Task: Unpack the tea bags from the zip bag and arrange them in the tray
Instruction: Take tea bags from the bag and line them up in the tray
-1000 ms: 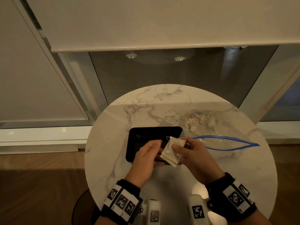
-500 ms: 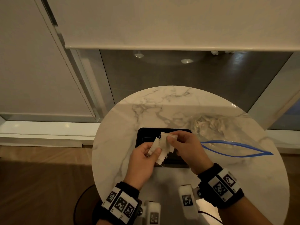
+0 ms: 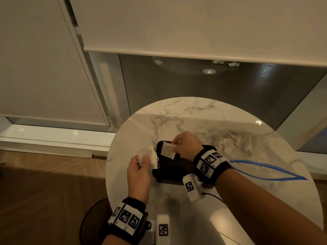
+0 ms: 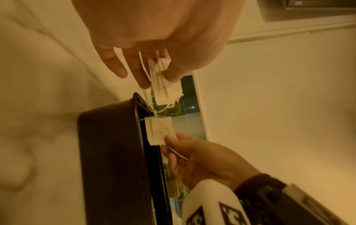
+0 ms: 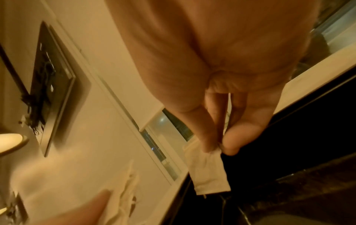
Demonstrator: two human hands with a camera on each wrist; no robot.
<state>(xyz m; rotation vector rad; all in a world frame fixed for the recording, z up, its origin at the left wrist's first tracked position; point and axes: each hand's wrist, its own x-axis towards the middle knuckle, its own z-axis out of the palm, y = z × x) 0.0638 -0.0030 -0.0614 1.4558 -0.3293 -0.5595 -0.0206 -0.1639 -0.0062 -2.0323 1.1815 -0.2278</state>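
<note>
A black tray (image 3: 169, 171) sits in the middle of the round marble table (image 3: 177, 121). My right hand (image 3: 185, 145) pinches one white tea bag (image 3: 168, 150) by its top edge, over the tray's far left corner. In the right wrist view that tea bag (image 5: 209, 172) hangs from finger and thumb above the tray (image 5: 308, 167). My left hand (image 3: 139, 167) pinches a small stack of tea bags (image 3: 147, 155) just left of the tray. The left wrist view shows those tea bags (image 4: 162, 85) between thumb and fingers. The clear zip bag (image 3: 247, 147), blue-edged, lies to the right with more tea bags inside.
A window frame, a roller blind with a bead chain (image 3: 85, 71) and a white sill stand behind the table. Wooden floor (image 3: 44, 200) lies to the left. The table's rounded edge runs close to the left of my left hand.
The two hands have drawn apart. My right hand has lifted one tea bag away over the tray's far left corner, while my left hand moved left with the other bags.
</note>
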